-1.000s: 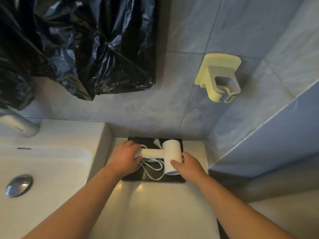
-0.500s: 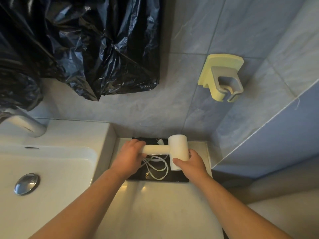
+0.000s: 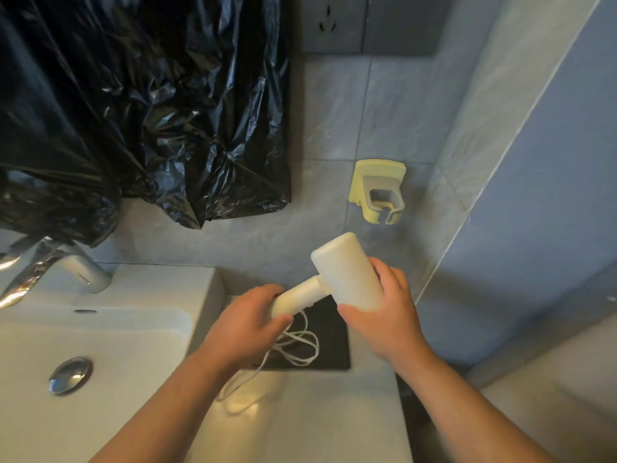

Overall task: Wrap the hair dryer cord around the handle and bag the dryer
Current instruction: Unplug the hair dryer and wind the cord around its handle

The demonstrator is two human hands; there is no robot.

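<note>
A white hair dryer (image 3: 345,274) is held up above the counter, tilted with its barrel up and to the right. My left hand (image 3: 248,320) grips the end of its handle. My right hand (image 3: 389,312) grips the lower end of the barrel. Its white cord (image 3: 297,342) hangs loose below the handle in several loops, trailing down over a black mat (image 3: 329,339) and onto the counter. A large black plastic bag (image 3: 140,105) hangs crumpled against the wall at the upper left.
A white sink basin (image 3: 110,335) with a chrome drain (image 3: 70,374) and a chrome tap (image 3: 50,272) lies to the left. A yellow wall holder (image 3: 379,190) sits above the dryer. A socket (image 3: 329,23) is higher on the tiled wall. The white counter (image 3: 300,419) runs toward me.
Both hands have lifted the dryer off the black mat and tilted its barrel upward. The cord has come up with it and now dangles in loops.
</note>
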